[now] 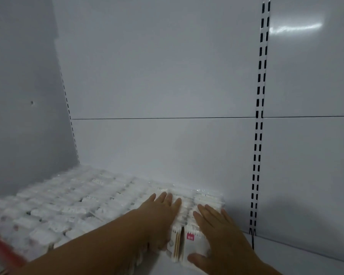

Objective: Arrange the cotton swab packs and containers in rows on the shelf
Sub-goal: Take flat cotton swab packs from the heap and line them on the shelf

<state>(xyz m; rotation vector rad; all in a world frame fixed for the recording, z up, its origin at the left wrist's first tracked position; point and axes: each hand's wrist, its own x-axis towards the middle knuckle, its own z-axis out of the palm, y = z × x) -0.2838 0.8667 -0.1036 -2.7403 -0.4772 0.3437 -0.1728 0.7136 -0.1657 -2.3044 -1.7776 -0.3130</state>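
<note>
L hand (160, 212), R hand (222, 235) & forearms (107, 241) bare.

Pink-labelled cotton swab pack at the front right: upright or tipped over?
Upright. The clear pink-labelled cotton swab pack stands on end, label facing front, swab tips up, under the flat right hand.

White shelving bay: walls and rails.
A glossy white metal back panel (157, 76) fills the view, crossed by a thin dark horizontal seam (157, 118). A white upright rail with paired black slots (259, 116) stands to the right, with a bright streak of glare (298, 27) beside it. On the left, a plain grey side panel (24, 76) shows a small dark hole (32, 102), and a blurred red strip (2, 249) cuts the bottom corner.
</note>
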